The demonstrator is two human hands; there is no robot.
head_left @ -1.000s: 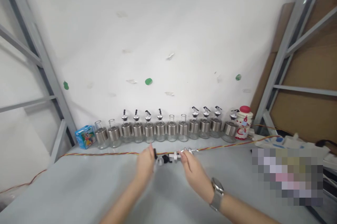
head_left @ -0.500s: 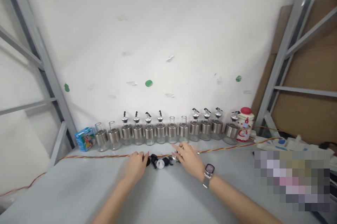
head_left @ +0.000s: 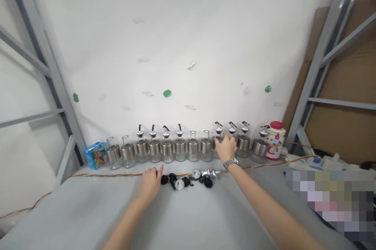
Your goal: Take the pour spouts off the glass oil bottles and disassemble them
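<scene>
Glass bottle [head_left: 216, 153], right fingers [head_left: 230, 140] masking part (grip unclear)

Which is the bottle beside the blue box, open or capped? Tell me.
Open. The bottle has a bare glass neck, with nothing fitted on top.

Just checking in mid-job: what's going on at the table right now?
A person works bare-handed at a grey table. The right hand is up at the row of glass bottles, by two with spouts; whether it grips one is unclear. The left hand is low, beside a black cap among loose black, white and metal parts in front of the row. Eight bottles have spouts on; four are open-necked.
</scene>
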